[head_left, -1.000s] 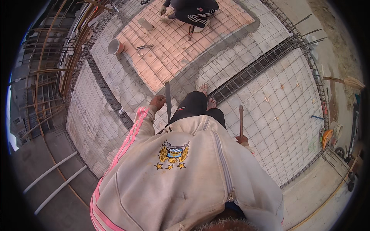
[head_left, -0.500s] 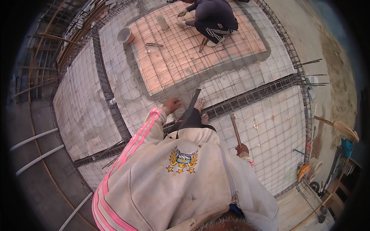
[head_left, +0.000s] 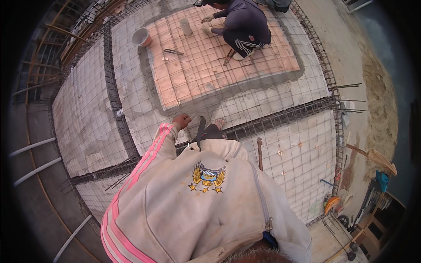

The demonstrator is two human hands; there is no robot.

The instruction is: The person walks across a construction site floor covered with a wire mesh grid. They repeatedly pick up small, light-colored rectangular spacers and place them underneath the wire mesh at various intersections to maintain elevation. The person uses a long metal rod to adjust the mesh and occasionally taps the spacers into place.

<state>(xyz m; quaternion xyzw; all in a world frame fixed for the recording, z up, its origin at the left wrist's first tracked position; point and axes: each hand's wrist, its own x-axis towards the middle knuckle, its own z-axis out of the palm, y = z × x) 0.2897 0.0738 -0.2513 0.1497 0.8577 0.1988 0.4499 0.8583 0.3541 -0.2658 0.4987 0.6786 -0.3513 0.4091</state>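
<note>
My left hand hangs over the steel mesh, just left of a dark strap. Its fingers are loosely bent, and nothing shows in them. A brown rusty metal bar with a hooked top sticks up to the right of my jacket. My right hand is hidden behind the jacket. One bare foot shows on the mesh past the strap. A grid of thin rebar covers pale panels all around me.
A co-worker squats on the pink sheet ahead. Near them are a grey bucket, a pale pipe piece and short bars. Rebar beam cages cross the deck. White pipes lie at left.
My view has shifted slightly. My right hand, seen before gripping the rusty bar, is now hidden behind the jacket. The strap's end has dropped lower, and the co-worker's head has come into view.
</note>
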